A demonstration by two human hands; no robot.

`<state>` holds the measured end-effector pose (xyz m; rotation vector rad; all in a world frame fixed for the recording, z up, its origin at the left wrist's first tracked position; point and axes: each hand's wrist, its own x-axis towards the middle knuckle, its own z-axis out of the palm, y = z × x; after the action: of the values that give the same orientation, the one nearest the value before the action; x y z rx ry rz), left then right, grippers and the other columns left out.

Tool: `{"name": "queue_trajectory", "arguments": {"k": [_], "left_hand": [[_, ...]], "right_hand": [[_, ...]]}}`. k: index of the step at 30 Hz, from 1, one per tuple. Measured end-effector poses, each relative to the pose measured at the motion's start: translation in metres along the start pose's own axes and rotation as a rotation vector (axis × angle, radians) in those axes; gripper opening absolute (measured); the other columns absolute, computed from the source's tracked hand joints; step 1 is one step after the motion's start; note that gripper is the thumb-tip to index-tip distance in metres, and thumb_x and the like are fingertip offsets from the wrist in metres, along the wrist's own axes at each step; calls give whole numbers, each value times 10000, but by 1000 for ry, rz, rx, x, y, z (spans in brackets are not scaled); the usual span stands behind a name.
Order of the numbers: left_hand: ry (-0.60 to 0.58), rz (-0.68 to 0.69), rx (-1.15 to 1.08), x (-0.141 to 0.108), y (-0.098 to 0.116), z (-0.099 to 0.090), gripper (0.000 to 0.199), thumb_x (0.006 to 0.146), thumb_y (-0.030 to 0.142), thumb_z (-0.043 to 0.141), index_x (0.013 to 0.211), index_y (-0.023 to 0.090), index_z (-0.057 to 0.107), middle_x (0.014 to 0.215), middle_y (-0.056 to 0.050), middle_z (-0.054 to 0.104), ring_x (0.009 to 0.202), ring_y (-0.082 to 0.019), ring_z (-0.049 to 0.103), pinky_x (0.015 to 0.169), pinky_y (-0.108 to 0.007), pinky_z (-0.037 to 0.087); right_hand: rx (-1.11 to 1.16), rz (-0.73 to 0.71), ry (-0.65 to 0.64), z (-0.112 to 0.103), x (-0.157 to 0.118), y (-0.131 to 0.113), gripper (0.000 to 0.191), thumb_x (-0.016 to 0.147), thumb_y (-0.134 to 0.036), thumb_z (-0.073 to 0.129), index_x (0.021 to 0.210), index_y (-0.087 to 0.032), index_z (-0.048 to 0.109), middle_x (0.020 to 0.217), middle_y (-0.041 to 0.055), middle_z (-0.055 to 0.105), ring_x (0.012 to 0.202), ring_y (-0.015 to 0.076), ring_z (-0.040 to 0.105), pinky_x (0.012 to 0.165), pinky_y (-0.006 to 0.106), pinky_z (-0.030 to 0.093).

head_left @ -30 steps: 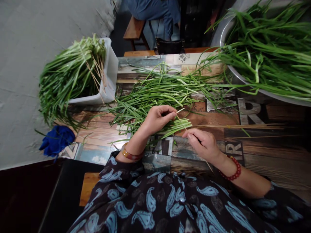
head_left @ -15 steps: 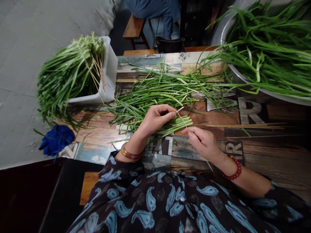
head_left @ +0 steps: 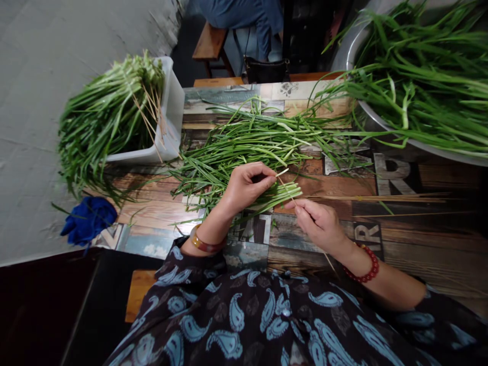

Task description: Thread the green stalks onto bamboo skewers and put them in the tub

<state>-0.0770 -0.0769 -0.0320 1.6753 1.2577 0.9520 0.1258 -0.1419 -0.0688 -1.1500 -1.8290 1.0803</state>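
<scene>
My left hand [head_left: 249,184] pinches one garlic chive [head_left: 282,173] near its pale end, thumb against forefinger. In my right hand [head_left: 318,223] a thin bamboo skewer [head_left: 328,262] is gripped; its tail sticks out below the palm and its tip slants up to the pinched chive. Several pale chive stalks [head_left: 292,191] lie side by side beneath my left fingertips, at the skewer. I cannot make out exactly where the skewer passes through them. Behind my hands spreads a loose pile of chives [head_left: 251,137] on the wood-patterned table [head_left: 305,251].
At left, a white plastic tub [head_left: 173,122] holds bundled chives [head_left: 102,112] with skewers poking out. A blue cloth [head_left: 89,219] lies near the table's left edge. Loose skewers [head_left: 373,198] lie on the right. A metal basin [head_left: 353,48] heaped with chives stands at back right. A person [head_left: 244,15] sits beyond.
</scene>
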Motion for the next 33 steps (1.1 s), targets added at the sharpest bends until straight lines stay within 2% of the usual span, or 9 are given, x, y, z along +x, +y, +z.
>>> {"name": "queue_trajectory", "arguments": {"k": [4, 7, 13, 26, 33], "left_hand": [[-12, 1, 13, -1, 2, 1, 124, 772, 255, 678, 722, 147, 716, 693, -25, 676, 639, -119, 573, 622, -244, 422], [-9, -64, -38, -1, 3, 1, 147, 770, 279, 682, 729, 141, 714, 691, -28, 682, 629, -117, 570, 605, -236, 422], [11, -181, -181, -1, 2, -1, 197, 753, 327, 706, 733, 132, 709, 635, -6, 653, 559, -91, 521, 542, -215, 387], [-10, -202, -187, -2, 5, 4, 199, 744, 329, 708, 704, 134, 693, 613, 6, 626, 540, -80, 487, 531, -212, 376], [-5, -220, -220, -3, 4, 5, 207, 730, 331, 725, 706, 127, 697, 616, 4, 625, 550, -77, 489, 534, -201, 370]], "right_hand": [[-4, 17, 6, 0, 0, 1, 246, 971, -238, 421, 987, -178, 659, 521, -29, 557, 493, 127, 570, 489, 234, 435], [-8, 20, -1, -1, 1, 0, 244, 970, -246, 424, 977, -184, 659, 528, -28, 564, 499, 128, 577, 496, 234, 443], [-48, -82, -15, -2, 2, -4, 247, 962, -218, 417, 964, -197, 662, 556, -20, 586, 523, 128, 588, 540, 240, 464], [-6, -24, -12, 0, 0, -3, 244, 971, -209, 414, 999, -190, 655, 513, -41, 544, 488, 128, 571, 507, 244, 448], [-4, -38, -10, -1, 0, -3, 244, 969, -194, 416, 996, -174, 658, 494, -53, 526, 449, 113, 529, 482, 232, 422]]}}
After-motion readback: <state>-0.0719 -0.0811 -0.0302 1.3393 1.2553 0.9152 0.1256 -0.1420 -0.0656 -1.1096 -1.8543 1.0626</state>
